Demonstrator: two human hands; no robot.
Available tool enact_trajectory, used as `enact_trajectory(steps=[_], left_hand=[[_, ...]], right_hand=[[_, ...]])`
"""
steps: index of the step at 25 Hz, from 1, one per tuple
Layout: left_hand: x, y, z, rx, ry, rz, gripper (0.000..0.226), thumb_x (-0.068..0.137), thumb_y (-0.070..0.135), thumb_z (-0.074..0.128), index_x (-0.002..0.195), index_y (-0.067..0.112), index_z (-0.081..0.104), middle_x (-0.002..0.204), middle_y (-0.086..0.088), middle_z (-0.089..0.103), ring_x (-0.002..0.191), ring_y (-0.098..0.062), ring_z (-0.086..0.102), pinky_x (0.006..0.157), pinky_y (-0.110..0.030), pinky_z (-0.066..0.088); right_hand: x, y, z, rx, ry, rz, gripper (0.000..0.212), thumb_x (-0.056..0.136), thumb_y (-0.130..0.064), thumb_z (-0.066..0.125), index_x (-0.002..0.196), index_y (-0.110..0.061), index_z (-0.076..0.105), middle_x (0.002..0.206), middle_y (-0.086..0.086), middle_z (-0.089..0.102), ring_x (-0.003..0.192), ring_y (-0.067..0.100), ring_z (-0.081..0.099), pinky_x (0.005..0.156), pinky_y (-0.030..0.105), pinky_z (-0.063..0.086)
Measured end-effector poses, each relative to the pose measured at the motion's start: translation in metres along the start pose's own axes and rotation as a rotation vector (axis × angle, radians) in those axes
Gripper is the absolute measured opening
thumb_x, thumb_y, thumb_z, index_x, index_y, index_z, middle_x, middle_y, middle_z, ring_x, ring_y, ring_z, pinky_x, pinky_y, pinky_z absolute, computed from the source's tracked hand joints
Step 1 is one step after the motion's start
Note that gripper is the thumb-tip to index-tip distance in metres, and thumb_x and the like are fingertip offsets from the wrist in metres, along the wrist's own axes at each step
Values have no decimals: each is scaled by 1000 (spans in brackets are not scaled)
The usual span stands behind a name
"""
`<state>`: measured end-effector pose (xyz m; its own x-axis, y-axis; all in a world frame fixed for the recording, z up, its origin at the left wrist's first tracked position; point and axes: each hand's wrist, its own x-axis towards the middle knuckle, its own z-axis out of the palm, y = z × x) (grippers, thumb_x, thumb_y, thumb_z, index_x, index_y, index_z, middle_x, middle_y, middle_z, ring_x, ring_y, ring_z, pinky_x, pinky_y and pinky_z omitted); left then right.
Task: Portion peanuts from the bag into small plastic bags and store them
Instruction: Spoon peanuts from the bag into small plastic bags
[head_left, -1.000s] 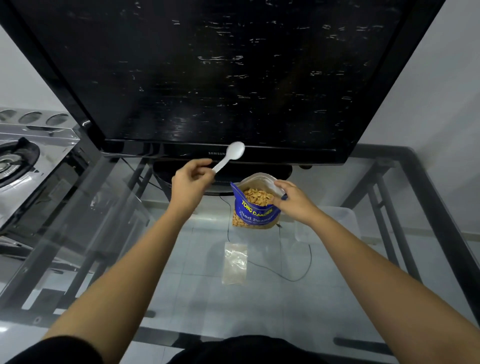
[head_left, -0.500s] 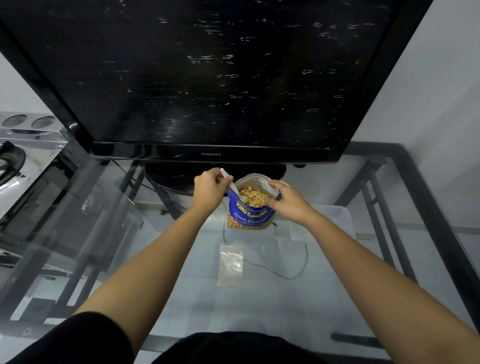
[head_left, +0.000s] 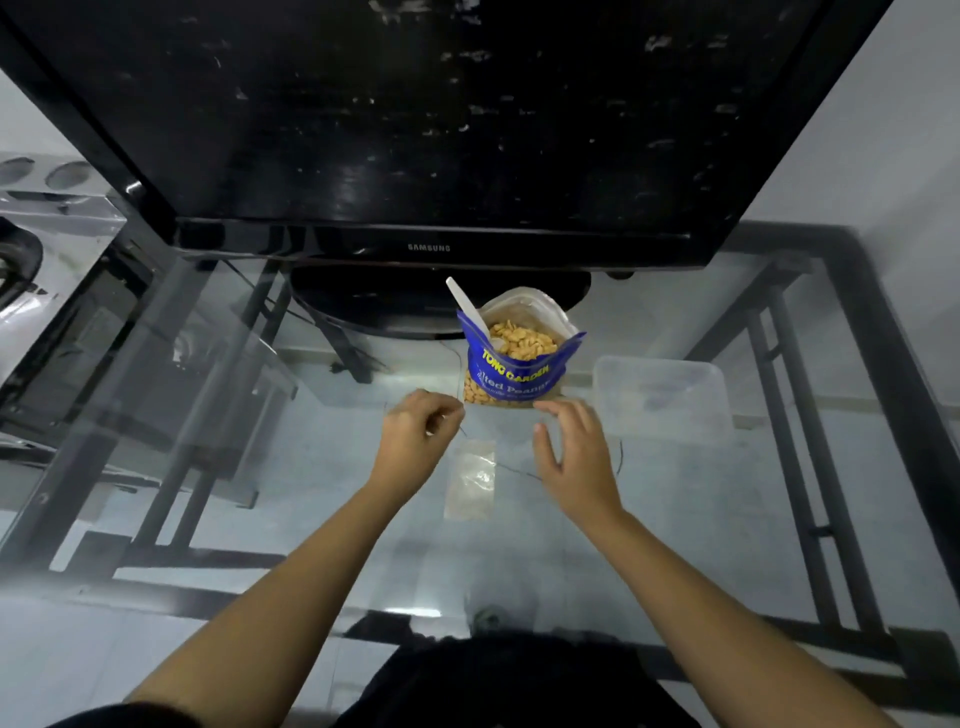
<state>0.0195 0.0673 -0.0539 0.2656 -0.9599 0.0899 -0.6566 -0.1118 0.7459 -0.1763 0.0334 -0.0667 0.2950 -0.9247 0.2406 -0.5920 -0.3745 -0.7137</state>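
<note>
1. Standing up on our glass table (head_left: 675, 519), the peanut bag (head_left: 511, 374) is open — a white spoon (head_left: 467, 306) sticks out.
2. Our left hand (head_left: 415, 441) curls loosely, holding nothing.
3. Our right hand (head_left: 571, 457) is spread — near a small plastic bag (head_left: 470, 486).

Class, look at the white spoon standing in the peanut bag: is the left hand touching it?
Apart. The head view shows the left hand low on the glass table, with clear space between it and the spoon in the peanut bag.

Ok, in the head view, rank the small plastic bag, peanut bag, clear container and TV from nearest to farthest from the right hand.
1. Small plastic bag, just left of the right hand.
2. Peanut bag, just beyond the fingertips; close to call with the first.
3. Clear container, to the right.
4. TV, behind.
</note>
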Motion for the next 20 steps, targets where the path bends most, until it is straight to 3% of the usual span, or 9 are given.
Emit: enact_trajectory(steps=[2,4,6,8,13,16,18,20], left_hand=[[-7,-16,10,123,-139,50,13,84,10,65,95,5,71,91,-12,64,64,-10,56,66,-6,39],[-10,-27,20,231,-219,56,19,86,13,63,103,8,69,101,-12,62,74,-22,62,69,-18,43],[-12,-33,27,304,-260,72,21,86,14,62,106,10,68,106,-13,60,80,-27,62,69,-30,50],[-12,-36,33,361,-272,119,19,84,12,64,103,8,68,106,-14,60,81,-30,62,67,-34,52],[-11,-37,33,416,-280,204,8,77,9,69,84,5,67,97,-15,63,77,-32,62,65,-36,53],[-13,-31,22,458,-298,237,9,76,17,68,83,11,68,100,-9,65,85,-29,59,70,-37,45],[-12,-19,8,443,-321,192,12,77,24,63,84,16,68,99,1,67,93,-22,54,76,-35,38],[-6,-2,-10,283,-371,75,9,77,25,61,82,20,67,90,7,68,90,-10,52,79,-26,38]], right_hand=[[-18,10,17,-83,-179,60,47,92,-34,35,128,-6,49,131,13,52,122,21,45,107,29,35],[-32,22,32,-232,-383,109,68,90,-47,17,144,-7,26,153,11,27,141,24,24,115,30,16],[-43,33,43,-387,-519,131,79,82,-54,-3,148,-10,5,159,6,2,147,21,2,114,30,0],[-48,41,50,-471,-555,135,80,83,-58,-12,147,-12,-2,157,3,-7,145,19,-9,112,31,-6],[-55,47,55,-530,-529,119,80,80,-58,-21,145,-12,-5,154,1,-9,141,16,-12,113,32,-6],[-52,46,54,-523,-554,123,79,81,-59,-21,144,-14,-8,153,-1,-14,142,16,-14,113,32,-8],[-48,41,51,-416,-556,178,70,90,-55,-5,147,-16,-3,155,-2,-11,144,14,-12,114,30,-9],[-38,22,38,-88,-518,340,56,98,-46,15,147,-19,18,158,-4,12,146,11,5,116,25,-1]])
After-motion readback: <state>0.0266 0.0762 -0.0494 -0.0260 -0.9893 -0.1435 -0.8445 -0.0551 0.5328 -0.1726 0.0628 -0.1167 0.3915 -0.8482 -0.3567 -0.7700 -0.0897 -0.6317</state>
